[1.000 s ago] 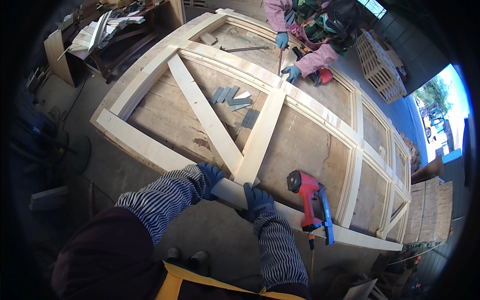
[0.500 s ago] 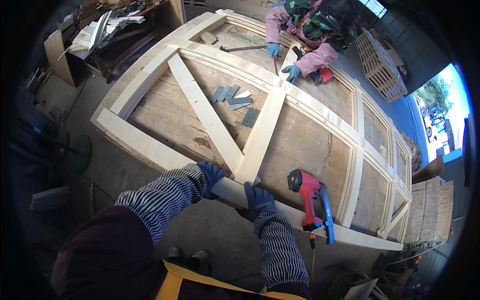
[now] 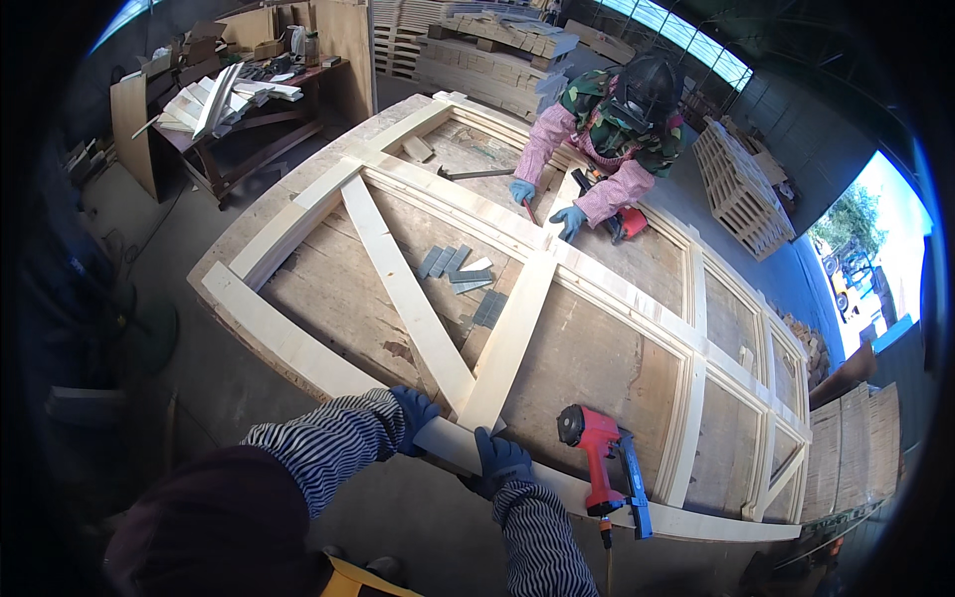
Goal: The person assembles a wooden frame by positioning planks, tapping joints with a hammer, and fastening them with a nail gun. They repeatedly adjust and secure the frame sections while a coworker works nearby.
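Note:
A large frame of pale wooden boards lies on a worn plywood-topped table. My left hand (image 3: 413, 420), in a dark blue glove, is closed round the frame's near rail (image 3: 448, 444). Just right of it, my right hand (image 3: 500, 462) grips the same rail, thumb on top and fingers partly hidden below. Between them a crosspiece (image 3: 509, 343) and a slanted brace (image 3: 408, 289) meet at the rail. A red and black pneumatic stapler (image 3: 597, 458) with a blue magazine rests across the frame, right of my right hand. Grey staple strips (image 3: 443, 262) lie inside the frame.
Across the table a co-worker (image 3: 622, 129) in blue gloves leans over the frame, holding a thin red tool. Another red nailer (image 3: 627, 224) and a hammer-like bar (image 3: 476, 173) lie near them. A scrap-covered bench (image 3: 249, 159) stands far left; stacked boards (image 3: 854, 448) stand at right.
The view has tilted upward, showing more of the stacks behind and the co-worker. Both my hands stay on the near rail; the stapler still rests on the frame.

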Demonstrator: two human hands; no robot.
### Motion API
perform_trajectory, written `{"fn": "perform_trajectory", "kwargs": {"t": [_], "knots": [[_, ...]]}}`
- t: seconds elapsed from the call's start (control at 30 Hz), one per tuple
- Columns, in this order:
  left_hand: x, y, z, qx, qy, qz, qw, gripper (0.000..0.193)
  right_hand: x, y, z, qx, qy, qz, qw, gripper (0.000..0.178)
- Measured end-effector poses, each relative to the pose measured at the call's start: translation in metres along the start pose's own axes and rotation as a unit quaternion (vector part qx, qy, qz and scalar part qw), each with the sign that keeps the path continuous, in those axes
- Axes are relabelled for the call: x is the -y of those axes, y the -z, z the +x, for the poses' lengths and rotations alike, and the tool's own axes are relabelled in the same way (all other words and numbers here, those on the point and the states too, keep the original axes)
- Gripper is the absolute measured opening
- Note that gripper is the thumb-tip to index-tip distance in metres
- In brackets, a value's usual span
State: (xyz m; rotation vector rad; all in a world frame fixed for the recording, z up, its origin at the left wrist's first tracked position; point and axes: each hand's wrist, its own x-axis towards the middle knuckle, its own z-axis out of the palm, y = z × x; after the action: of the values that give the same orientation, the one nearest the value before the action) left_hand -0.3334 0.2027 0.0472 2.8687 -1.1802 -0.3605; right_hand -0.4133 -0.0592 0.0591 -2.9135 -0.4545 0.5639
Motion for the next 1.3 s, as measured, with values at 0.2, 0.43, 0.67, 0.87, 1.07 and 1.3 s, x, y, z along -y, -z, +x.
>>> {"fn": "perform_trajectory", "kwargs": {"t": [0.2,0.43,0.67,0.87,1.07,1.3], "knots": [[0.001,0.009,0.001,0.04,0.008,-0.002,0.999,0.072,0.004,0.007,0.002,0.01,-0.007,0.0,1.0,0.1],[0.003,0.006,0.002,0.054,0.003,-0.007,0.999,0.077,-0.005,-0.015,-0.001,-0.031,0.008,-0.017,0.999,0.104],[0.001,-0.001,0.0,0.039,0.007,-0.016,0.999,0.072,-0.008,-0.017,0.001,-0.013,0.015,-0.001,1.0,0.109],[0.002,0.013,0.001,0.089,0.007,-0.01,0.996,0.083,-0.009,-0.02,0.002,-0.054,0.025,0.012,0.998,0.104],[0.0,0.019,0.004,0.099,0.014,-0.026,0.995,0.08,-0.011,-0.021,0.001,-0.067,0.033,0.006,0.997,0.103],[0.0,0.017,0.007,0.101,0.021,-0.044,0.994,0.079,-0.013,-0.027,0.003,-0.069,0.027,-0.001,0.997,0.105]]}}
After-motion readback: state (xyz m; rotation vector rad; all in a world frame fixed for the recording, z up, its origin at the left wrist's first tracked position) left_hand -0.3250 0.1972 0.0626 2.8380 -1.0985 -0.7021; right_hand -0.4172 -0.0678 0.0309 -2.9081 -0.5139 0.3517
